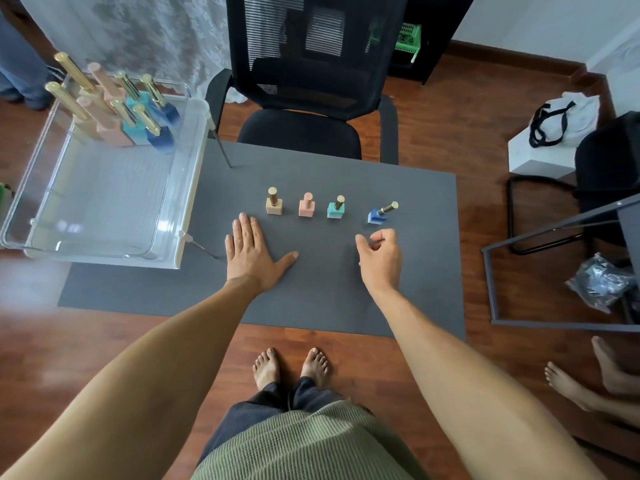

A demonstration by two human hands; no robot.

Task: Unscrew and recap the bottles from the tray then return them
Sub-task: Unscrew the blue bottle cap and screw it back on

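Bottles: four small square coloured ones (307,204) on grey worktop (325,292); left hand (250,251) flat, open; right hand (380,258) loosely curled, empty, near tilted-looking blue bottle (377,215), which careless reach may topple.

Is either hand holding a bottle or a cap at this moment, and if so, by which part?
Nothing is held. The left hand lies flat and open on the grey table. The right hand is loosely curled and empty, near the blue bottle but not touching it.

No readable text; bottles (306,204) perhaps too small for labels.
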